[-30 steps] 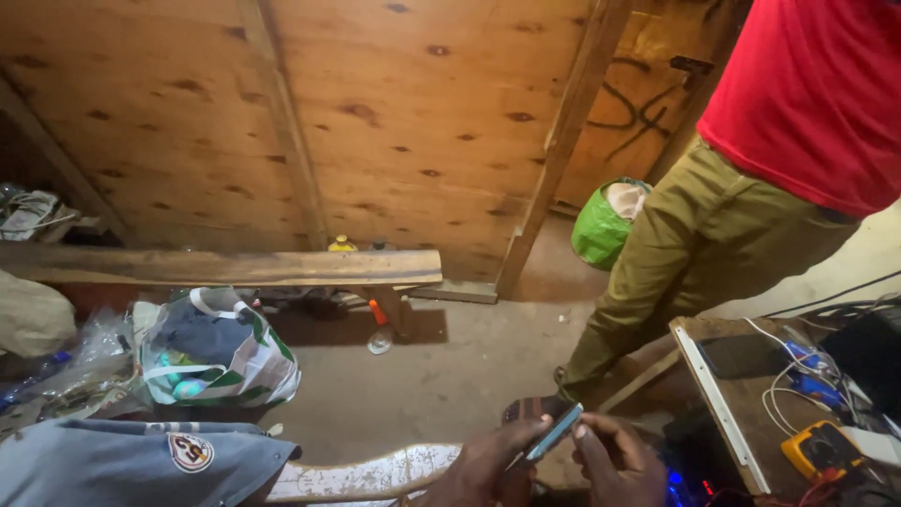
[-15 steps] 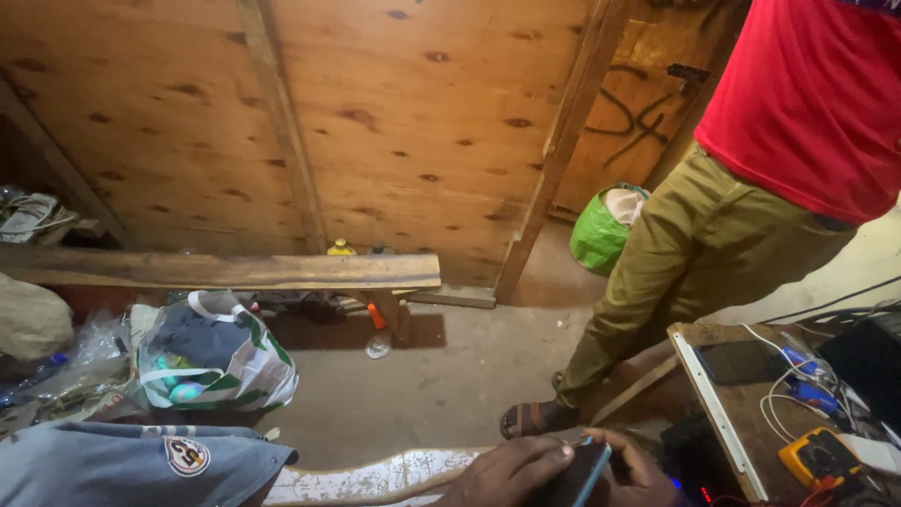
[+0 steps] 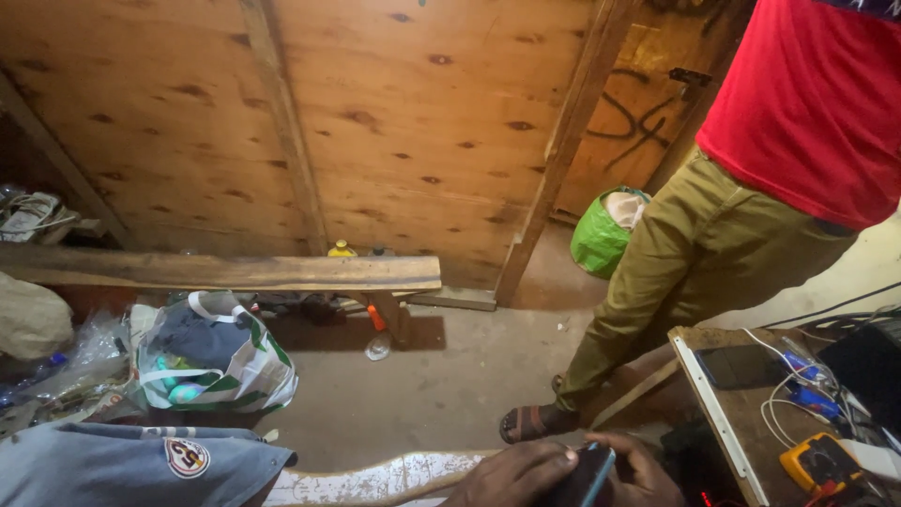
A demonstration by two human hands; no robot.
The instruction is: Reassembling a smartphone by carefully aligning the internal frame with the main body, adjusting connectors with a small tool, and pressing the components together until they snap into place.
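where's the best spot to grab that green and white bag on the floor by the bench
By the white loop handles at the top of the green and white bag, probably coming from above. It sits upright with its mouth open and contents showing, and one handle stands up at the near rim, free of the wooden bench behind it.

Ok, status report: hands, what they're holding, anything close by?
Left hand and right hand both grip a slim dark phone, low in frame. Another person's sandalled foot stands just beyond. Cluttered wooden table at right.

Bench point(image 3: 235, 272) lies at nine o'clock, bag point(image 3: 214, 355) before it. Person point(image 3: 751, 216) stands at two o'clock, sack point(image 3: 605, 230) behind; table point(image 3: 741, 422) at four o'clock bears meter point(image 3: 824, 462).
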